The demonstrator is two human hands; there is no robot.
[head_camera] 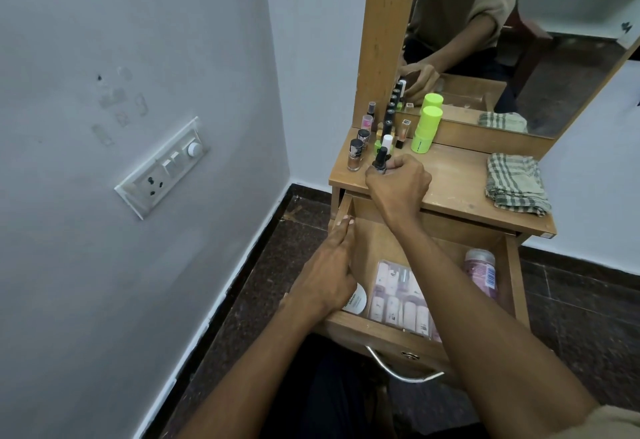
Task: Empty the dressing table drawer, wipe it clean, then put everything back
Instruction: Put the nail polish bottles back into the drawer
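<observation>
My right hand pinches a small dark-capped nail polish bottle at the wooden tabletop; I'd set it upright beside the others. My left hand, fingers straight, rests on the open wooden drawer, not yet emptied.

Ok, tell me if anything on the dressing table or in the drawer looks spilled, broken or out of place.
Nothing stands out. The bottles on the tabletop stand upright, the checked cloth lies folded, and the right hand holds a dark bottle upright. The clear pouch and pink jar lie in the open drawer; no spill shows.
</observation>
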